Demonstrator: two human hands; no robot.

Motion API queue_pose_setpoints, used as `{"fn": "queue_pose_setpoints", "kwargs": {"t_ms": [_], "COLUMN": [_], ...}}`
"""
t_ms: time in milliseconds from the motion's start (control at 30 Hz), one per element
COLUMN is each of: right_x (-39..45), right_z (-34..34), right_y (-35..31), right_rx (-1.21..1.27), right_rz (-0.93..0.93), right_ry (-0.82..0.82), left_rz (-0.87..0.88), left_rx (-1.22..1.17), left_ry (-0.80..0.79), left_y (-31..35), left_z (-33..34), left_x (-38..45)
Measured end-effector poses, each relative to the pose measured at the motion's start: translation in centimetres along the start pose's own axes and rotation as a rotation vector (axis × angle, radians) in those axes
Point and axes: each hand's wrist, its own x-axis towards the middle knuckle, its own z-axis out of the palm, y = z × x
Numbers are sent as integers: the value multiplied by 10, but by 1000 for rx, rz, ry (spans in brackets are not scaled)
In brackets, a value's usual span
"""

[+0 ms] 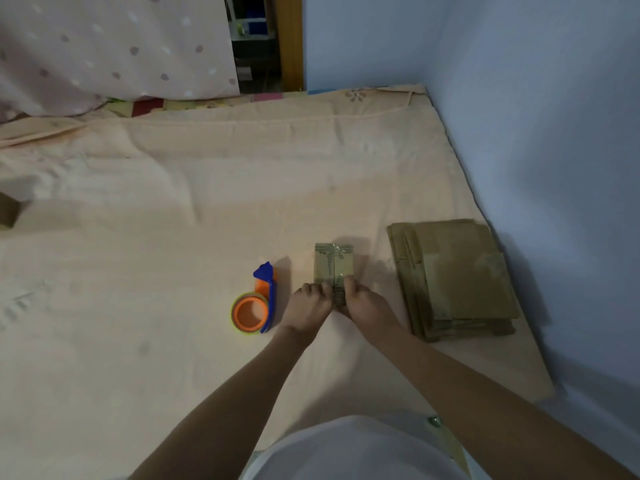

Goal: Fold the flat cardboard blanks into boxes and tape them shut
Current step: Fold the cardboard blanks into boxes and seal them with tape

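I see a peach bedsheet [173, 237] spread over the whole mattress, with a blue wall [536, 116] along its right edge. Near that right edge lies a stack of flat cardboard blanks [457, 275]. Just left of the stack, well in from the edges, sits a small folded box [334, 268] with clear tape shining along its centre seam. My left hand [308, 306] and right hand [363, 304] meet at the box's near end, fingers curled down onto it on either side of the seam; I read both as gripping the box, though the fingertips are partly hidden and the near end of the box is covered by them. Just left of the left hand, not touching it, lies an orange and blue tape dispenser [256, 303]. A brown object [8, 213] is cut off at the sheet's left edge; I cannot tell what it is. A spotted pink cloth [114, 46] hangs past the far left corner.
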Motion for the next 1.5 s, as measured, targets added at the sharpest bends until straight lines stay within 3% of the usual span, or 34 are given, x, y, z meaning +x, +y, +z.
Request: {"fn": "queue_pose_setpoints", "kwargs": {"t_ms": [133, 467, 533, 633, 700, 833, 1067, 1200, 1300, 1367, 1433, 1500], "right_x": [0, -7, -5, -1, 1, -3, -7, -16, -24, -29, -28, -28], "right_z": [15, 2, -3, -12, -12, -5, 0, 7, 13, 20, 22, 17], "right_y": [2, 22, 28, 25, 17, 7, 14, 13, 3, -7, -17, -26], "right_rx": [-8, 25, 82, 137, 113, 92, 119, 247, 444, 666, 1113, 1607], "right_rz": [-30, -93, -98, -72, -49, -40, -73, -6, 174, 520, 982, 1114], "right_ry": [71, -85, -127, -170, -154, -60, -33, -9, 112, 177, 140, 23], "left_rz": [29, 113, 193, 173, 177, 209, 175, 68, 13, -48, -91, -71], "left_rx": [16, 52, 6, -41, -23, -43, -101, -109, -115, -104, -127, -216], "left_ry": [18, -145, -121, -104, -166, -135, -141, -150, -57, -44, -17, -28], "left_y": [0, -21, -26, -30, -27, -24, -27, -22, -23, -24, -26, -28], "left_z": [0, 4, 9, 13, 12, 7, 7, 0, -15, -28, -37, -42], "left_x": [-3, -12, -14, -13, -10, -10, -12, -14, -7, 5, 22, 41]}}
